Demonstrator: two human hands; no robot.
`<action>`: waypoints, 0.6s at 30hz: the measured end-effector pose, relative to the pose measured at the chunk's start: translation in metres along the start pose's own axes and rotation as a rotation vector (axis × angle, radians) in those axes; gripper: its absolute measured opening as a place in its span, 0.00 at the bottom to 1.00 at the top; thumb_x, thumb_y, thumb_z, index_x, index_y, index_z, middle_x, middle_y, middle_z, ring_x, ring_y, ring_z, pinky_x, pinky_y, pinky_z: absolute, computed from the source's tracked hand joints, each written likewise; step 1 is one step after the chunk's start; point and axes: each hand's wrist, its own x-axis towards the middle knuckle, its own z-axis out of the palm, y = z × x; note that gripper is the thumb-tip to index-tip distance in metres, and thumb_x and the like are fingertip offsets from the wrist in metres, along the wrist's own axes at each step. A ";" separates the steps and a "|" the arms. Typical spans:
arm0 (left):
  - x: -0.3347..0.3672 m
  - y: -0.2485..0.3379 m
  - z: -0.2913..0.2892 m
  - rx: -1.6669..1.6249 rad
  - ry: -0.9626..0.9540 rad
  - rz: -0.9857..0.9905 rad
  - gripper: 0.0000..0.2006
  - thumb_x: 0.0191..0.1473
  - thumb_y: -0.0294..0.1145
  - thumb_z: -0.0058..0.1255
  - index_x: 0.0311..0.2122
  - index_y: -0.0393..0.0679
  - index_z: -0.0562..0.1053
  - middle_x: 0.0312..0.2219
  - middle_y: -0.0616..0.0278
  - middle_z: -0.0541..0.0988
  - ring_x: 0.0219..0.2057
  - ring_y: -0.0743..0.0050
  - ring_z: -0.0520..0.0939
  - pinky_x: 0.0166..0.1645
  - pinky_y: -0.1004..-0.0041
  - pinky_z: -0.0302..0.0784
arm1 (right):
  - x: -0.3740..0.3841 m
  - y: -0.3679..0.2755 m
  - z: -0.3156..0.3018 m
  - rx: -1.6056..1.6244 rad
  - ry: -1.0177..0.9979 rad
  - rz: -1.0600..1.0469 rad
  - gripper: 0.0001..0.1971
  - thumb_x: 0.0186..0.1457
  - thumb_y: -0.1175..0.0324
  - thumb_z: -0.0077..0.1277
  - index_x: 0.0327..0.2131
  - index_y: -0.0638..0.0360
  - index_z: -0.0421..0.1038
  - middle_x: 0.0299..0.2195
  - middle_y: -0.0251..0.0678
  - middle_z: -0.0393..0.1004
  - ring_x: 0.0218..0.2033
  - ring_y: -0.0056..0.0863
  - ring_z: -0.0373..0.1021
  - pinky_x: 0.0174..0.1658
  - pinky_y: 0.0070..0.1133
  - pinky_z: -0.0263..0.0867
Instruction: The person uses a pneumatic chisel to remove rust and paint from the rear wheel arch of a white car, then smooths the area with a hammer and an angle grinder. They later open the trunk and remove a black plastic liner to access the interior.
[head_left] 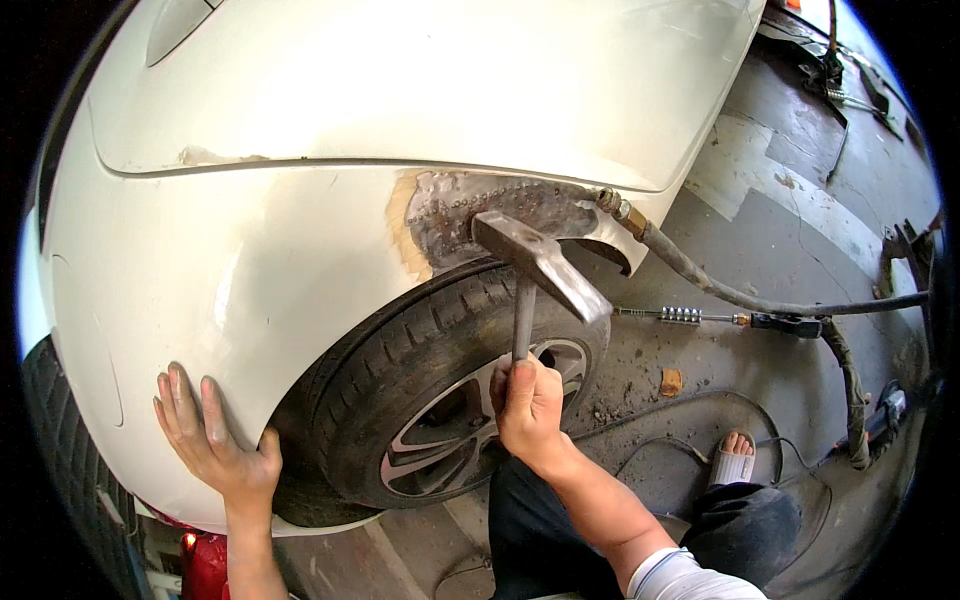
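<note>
My right hand (pixel 530 405) is closed round the handle of a metal hammer (pixel 545 265), held in front of the wheel arch. Its head appears over a bare metal patch (pixel 435 220) on the white car panel (pixel 250 290); whether it touches the metal I cannot tell. A row of small round marks runs across the grey patch, and a tan sanded border shows on its left. My left hand (pixel 222 445) lies with fingers spread on the white panel, its thumb by the arch edge. Between my hands is the wheel, with a dirty black tyre (pixel 375 390) and a spoked rim (pixel 430 450).
A thick hose (pixel 720 292) with a brass-coloured end reaches the panel from the right. On the grey floor lie a rod tool with a spring (pixel 680 315), a brownish scrap (pixel 672 382) and loose cables. My sandalled foot (pixel 735 465) stands at right.
</note>
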 end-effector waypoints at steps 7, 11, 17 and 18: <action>0.001 0.001 -0.004 -0.021 -0.005 -0.023 0.31 0.48 0.40 0.45 0.59 0.50 0.56 0.58 0.51 0.60 0.60 0.48 0.58 0.63 0.49 0.50 | -0.007 0.002 0.006 -0.018 -0.047 -0.016 0.22 0.63 0.56 0.36 0.22 0.64 0.60 0.13 0.37 0.56 0.13 0.27 0.55 0.18 0.22 0.51; 0.003 0.002 0.000 -0.067 0.008 -0.043 0.35 0.42 0.36 0.50 0.59 0.50 0.57 0.58 0.52 0.60 0.60 0.48 0.59 0.63 0.49 0.50 | -0.004 -0.004 0.004 -0.141 -0.193 -0.108 0.20 0.62 0.58 0.40 0.23 0.65 0.60 0.14 0.45 0.57 0.14 0.42 0.58 0.18 0.26 0.53; -0.001 0.000 0.002 -0.075 0.016 -0.009 0.34 0.46 0.36 0.47 0.60 0.49 0.55 0.59 0.51 0.59 0.61 0.47 0.57 0.63 0.49 0.49 | -0.007 -0.014 0.017 -0.170 -0.290 -0.136 0.11 0.54 0.72 0.48 0.23 0.65 0.59 0.17 0.49 0.59 0.20 0.52 0.60 0.21 0.31 0.56; 0.000 -0.001 0.003 -0.064 0.001 -0.006 0.34 0.46 0.37 0.49 0.60 0.49 0.56 0.59 0.52 0.59 0.61 0.47 0.57 0.63 0.49 0.49 | -0.007 -0.011 0.015 -0.149 -0.275 -0.131 0.11 0.54 0.72 0.47 0.23 0.65 0.59 0.18 0.49 0.59 0.20 0.52 0.60 0.21 0.31 0.56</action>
